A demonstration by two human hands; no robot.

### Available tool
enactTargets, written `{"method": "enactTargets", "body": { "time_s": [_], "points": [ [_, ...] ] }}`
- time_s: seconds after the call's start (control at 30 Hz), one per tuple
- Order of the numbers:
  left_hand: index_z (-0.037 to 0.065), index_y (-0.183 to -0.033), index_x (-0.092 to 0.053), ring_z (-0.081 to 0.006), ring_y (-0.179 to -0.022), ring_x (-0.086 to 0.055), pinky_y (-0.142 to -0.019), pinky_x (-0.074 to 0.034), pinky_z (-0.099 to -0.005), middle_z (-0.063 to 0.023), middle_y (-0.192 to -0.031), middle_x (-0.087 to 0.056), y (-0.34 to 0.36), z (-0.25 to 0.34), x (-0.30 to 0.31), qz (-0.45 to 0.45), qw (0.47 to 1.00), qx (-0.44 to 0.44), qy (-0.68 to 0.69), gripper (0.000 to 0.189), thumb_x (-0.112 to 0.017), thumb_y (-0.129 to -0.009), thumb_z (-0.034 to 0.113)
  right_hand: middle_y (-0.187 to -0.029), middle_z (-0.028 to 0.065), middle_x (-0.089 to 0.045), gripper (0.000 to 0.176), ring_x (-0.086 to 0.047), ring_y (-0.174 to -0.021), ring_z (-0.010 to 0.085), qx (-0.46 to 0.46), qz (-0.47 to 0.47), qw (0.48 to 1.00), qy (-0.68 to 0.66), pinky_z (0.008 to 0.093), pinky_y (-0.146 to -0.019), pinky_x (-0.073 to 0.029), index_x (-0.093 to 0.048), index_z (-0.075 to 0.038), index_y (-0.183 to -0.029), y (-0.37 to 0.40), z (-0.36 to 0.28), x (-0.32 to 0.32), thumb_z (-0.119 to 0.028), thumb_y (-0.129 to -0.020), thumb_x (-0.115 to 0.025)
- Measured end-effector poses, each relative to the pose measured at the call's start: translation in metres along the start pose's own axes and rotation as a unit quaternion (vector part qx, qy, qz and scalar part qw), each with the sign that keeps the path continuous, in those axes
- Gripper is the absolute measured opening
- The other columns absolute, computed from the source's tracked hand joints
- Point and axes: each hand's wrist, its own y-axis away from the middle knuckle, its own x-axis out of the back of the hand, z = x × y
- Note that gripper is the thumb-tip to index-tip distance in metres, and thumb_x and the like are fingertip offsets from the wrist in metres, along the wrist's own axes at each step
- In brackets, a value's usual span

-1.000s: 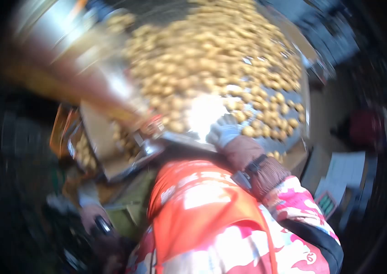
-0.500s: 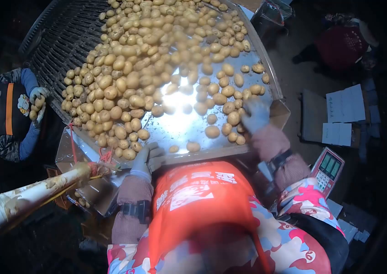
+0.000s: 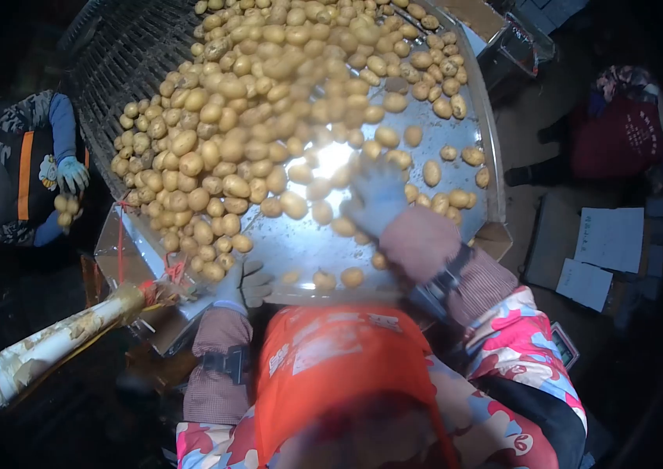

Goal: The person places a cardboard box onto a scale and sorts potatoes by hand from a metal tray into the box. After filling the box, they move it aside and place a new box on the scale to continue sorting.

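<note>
A worker in an orange apron (image 3: 331,367) and a pink camouflage-patterned jacket stands at the near edge of a shiny metal sorting table (image 3: 300,246). A heap of small yellow-brown potatoes (image 3: 253,117) covers the table's far and left parts. The potatoes thin out to scattered single ones on the right and along the near rim.

The left hand (image 3: 244,283), in a grey work glove, rests at the table's near rim with its fingers splayed. It grips nothing, and the nearest potatoes lie just beyond its fingertips.

The right hand (image 3: 378,195), also gloved, reaches farther over the table, palm down among the loose potatoes beside the bright glare on the metal. Its fingers look spread, but the hand is blurred, so it cannot be told whether it has hold of a potato.

Beyond the heap, a dark slatted conveyor (image 3: 116,55) runs up and away to the left.

At the left edge, a co-worker in a dark vest with an orange stripe raises a blue-gloved hand (image 3: 73,173), with a few potatoes (image 3: 66,205) just below it.

A soiled white tube (image 3: 50,348) juts out toward the lower left, tied with red string (image 3: 122,234) at the table's corner.

On the right, white papers (image 3: 613,238) lie on the floor, well apart from the table, and a person in red (image 3: 621,133) crouches beyond them.
</note>
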Motion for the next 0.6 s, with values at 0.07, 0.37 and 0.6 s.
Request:
{"method": "enactTargets", "body": {
  "time_s": [0.07,0.37,0.6],
  "points": [
    [0.004,-0.135,-0.056,-0.0296,-0.070,-0.070,-0.044,-0.046,-0.0321,-0.0226,-0.111,-0.072,0.000,0.005,-0.007,0.007,1.000,0.020,0.004,0.067,-0.039,-0.103,0.060,-0.139,0.0178,-0.058,0.050,-0.055,-0.128,0.0371,-0.007,-0.123,0.979,-0.160,0.0493,-0.108,-0.042,-0.063,-0.012,-0.132,-0.013,0.017,0.039,-0.039,-0.091,-0.061],
    [0.007,-0.127,-0.065,-0.0265,-0.075,-0.073,-0.052,-0.050,-0.0337,-0.0148,-0.106,-0.076,0.010,0.012,-0.010,0.057,0.997,0.023,-0.055,0.065,-0.040,-0.101,0.061,-0.127,0.0246,-0.064,0.040,-0.061,-0.121,0.0398,-0.157,0.080,0.980,-0.090,0.0469,-0.104,-0.048,-0.060,-0.014,-0.132,-0.178,0.119,0.014,-0.024,-0.094,-0.056],
    [0.006,-0.131,-0.060,-0.0311,-0.082,-0.074,-0.061,-0.055,-0.0390,-0.0180,-0.114,-0.074,0.013,0.016,-0.015,0.054,0.996,0.033,-0.060,0.070,-0.040,-0.099,0.065,-0.118,0.0153,-0.068,0.043,-0.064,-0.111,0.0321,-0.143,0.081,0.940,-0.299,0.0402,-0.097,-0.051,-0.058,-0.013,-0.136,-0.136,0.135,-0.061,-0.031,-0.098,-0.061]
  ]
}}
